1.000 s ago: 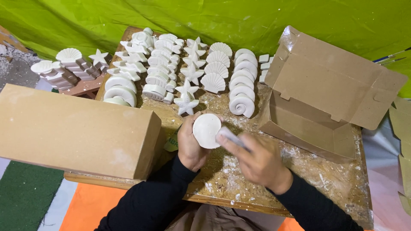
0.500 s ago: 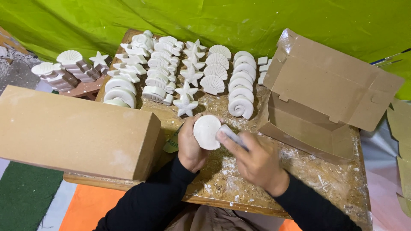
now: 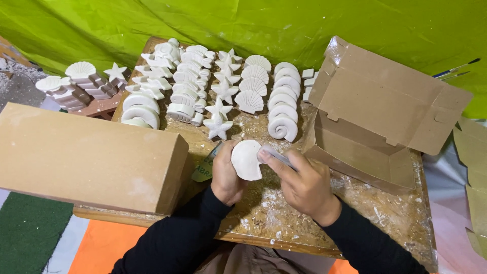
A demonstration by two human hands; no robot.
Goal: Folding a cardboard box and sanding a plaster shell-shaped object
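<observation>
Two hands at table's near edge: left hand (image 3: pixel 227 175) clasping white plaster shell (image 3: pixel 246 160), right hand (image 3: pixel 303 183) pinching grey scraping tool (image 3: pixel 275 157) against its rim; closed cardboard box (image 3: pixel 86 157) crowding left, open carton (image 3: pixel 375 116) right.

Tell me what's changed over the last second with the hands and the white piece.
Hardly anything. The left hand keeps holding the round white plaster shell, and the right hand keeps the thin grey tool against its edge, with only a slight shift. The rows of white casts and the open cardboard box stayed put.
</observation>
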